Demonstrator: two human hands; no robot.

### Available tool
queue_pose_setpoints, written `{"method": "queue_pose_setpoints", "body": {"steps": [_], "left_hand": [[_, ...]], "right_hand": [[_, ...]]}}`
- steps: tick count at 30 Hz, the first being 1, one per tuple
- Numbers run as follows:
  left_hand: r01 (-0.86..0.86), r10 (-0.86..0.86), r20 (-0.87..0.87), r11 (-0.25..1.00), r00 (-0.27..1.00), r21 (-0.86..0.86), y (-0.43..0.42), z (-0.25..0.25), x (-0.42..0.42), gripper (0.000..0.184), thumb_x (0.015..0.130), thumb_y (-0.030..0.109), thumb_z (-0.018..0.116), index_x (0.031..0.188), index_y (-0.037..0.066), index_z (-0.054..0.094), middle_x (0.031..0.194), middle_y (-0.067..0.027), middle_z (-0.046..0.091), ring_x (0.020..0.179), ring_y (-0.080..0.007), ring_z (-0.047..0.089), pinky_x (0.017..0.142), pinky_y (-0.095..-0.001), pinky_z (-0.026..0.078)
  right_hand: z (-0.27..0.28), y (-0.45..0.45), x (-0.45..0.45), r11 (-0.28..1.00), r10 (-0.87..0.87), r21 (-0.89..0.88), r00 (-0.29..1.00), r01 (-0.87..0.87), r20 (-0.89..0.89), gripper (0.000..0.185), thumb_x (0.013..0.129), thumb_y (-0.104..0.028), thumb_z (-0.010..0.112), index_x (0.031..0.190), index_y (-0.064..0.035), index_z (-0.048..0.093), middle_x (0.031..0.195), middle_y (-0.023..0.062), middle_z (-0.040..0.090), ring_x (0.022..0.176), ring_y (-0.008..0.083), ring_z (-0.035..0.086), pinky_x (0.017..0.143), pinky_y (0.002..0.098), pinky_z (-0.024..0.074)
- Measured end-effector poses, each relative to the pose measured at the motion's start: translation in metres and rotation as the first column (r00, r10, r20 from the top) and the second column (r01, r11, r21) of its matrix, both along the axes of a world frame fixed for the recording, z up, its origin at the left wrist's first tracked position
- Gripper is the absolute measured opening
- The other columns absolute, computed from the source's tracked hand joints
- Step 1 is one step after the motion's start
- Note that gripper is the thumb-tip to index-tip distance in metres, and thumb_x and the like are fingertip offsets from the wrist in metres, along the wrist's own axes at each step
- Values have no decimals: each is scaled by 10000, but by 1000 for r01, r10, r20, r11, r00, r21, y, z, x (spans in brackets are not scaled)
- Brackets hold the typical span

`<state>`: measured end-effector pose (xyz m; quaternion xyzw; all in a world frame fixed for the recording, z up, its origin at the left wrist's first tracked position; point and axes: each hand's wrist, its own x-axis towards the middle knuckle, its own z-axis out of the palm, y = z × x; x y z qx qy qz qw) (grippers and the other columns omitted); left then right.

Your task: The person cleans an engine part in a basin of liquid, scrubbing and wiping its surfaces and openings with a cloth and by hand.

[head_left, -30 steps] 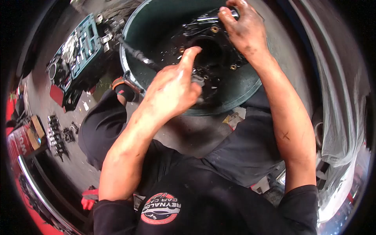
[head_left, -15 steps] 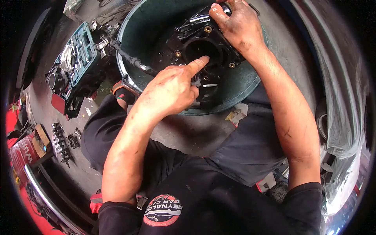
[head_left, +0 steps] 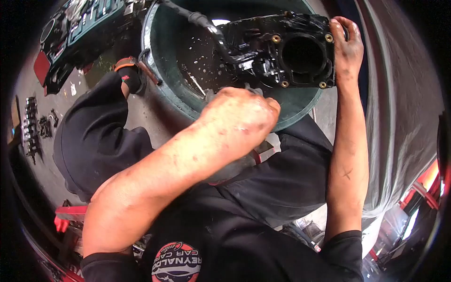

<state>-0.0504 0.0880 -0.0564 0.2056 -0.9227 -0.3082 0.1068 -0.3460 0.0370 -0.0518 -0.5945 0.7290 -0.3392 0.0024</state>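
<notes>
My right hand (head_left: 350,49) grips the right edge of a wet black intake manifold (head_left: 294,79). The part is tilted over the tub, its large round opening and brass inserts facing me. Below it, my left hand (head_left: 242,110) is closed in a fist, back of the hand toward me. Around the fingers, grey bits of what looks like a spray gun (head_left: 255,89) show; the hand hides most of it. A black hose (head_left: 202,21) comes down from the upper left toward the fist. The green tub (head_left: 162,87) beneath has dark liquid and foam in it.
A teal tool case (head_left: 94,21) lies at the upper left beside dark engine parts. Further down on the floor is a crankshaft (head_left: 30,127). Grey sheeting (head_left: 390,117) hangs along the right. My knees flank the near side of the tub.
The manifold has come up and right, turned with its opening now at the right. My left hand went from a pointing finger near the opening to a fist below the part. The view shifted.
</notes>
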Motion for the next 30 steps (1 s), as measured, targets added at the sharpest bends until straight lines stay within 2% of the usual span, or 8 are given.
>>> {"method": "queue_pose_setpoints", "body": {"steps": [2, 6, 12, 15, 21, 23, 25, 30], "left_hand": [[11, -12, -20, 1000, 1000, -28, 2, -2, 0, 216, 794, 99, 599, 965, -30, 628, 738, -186, 674, 738, -329, 707, 636, -429, 567], [33, -32, 8, 999, 999, -43, 3, 0, 4, 247, 796, 112, 602, 992, -34, 636, 763, -180, 685, 750, -321, 714, 649, -412, 573], [12, -10, 26, 995, 1000, -100, 2, -1, 5, 274, 800, 112, 598, 1025, -37, 639, 774, -172, 692, 759, -307, 719, 658, -397, 575], [31, -25, 53, 992, 998, -124, 1, -2, 3, 277, 800, 111, 597, 1033, -33, 637, 768, -162, 692, 754, -301, 717, 659, -396, 574], [52, -45, 61, 990, 997, -131, 5, -7, -6, 284, 793, 95, 597, 1047, -24, 634, 750, -157, 681, 734, -309, 705, 646, -416, 566], [68, -59, 78, 991, 995, -116, 6, -8, -10, 285, 790, 84, 595, 1051, -23, 632, 747, -163, 676, 732, -320, 701, 644, -421, 563], [79, -68, 137, 994, 988, -76, 8, -6, -13, 362, 792, 52, 579, 1141, -38, 605, 752, -170, 674, 733, -330, 697, 650, -430, 560], [87, -79, 161, 995, 984, -43, 9, -8, -16, 528, 806, 27, 548, 1324, -68, 503, 793, -191, 677, 743, -354, 688, 668, -443, 549]], "right_hand": [[1, -1, 1, 999, -27, 23, 999, 27, 23, 326, 945, -334, 658, 1109, -53, 676, 1060, 52, 682, 1018, 150, 615, 943, 286, 448], [3, -2, 9, 999, -35, 3, 999, 35, 41, 317, 945, -319, 663, 1109, -49, 677, 1058, 39, 681, 1020, 137, 608, 949, 280, 443], [-1, -2, 3, 999, -52, -4, 997, 53, 55, 417, 915, -398, 669, 1138, -46, 661, 1041, 124, 698, 1011, 215, 648, 918, 339, 473], [-1, -3, -5, 997, -75, 38, 994, 73, 73, 307, 940, -313, 670, 1096, -49, 684, 1039, 40, 689, 1003, 137, 611, 934, 286, 451], [-5, -10, -11, 999, 21, -42, 986, -28, -164, 383, 941, -384, 627, 1119, -47, 672, 1025, 141, 716, 982, 240, 685, 866, 336, 497], [24, -3, 44, 999, -43, 23, 960, 38, 278, 270, 934, -233, 604, 1064, 4, 599, 874, 110, 694, 764, 149, 662, 716, 289, 515], [19, -9, 39, 994, -105, -30, 988, 108, 110, 287, 928, -250, 602, 1055, 7, 609, 909, 149, 694, 825, 191, 667, 772, 320, 513], [13, -10, 35, 995, -92, -29, 979, 98, 184, 257, 918, -230, 601, 1032, 0, 616, 952, 221, 686, 911, 278, 677, 830, 368, 504]]}}
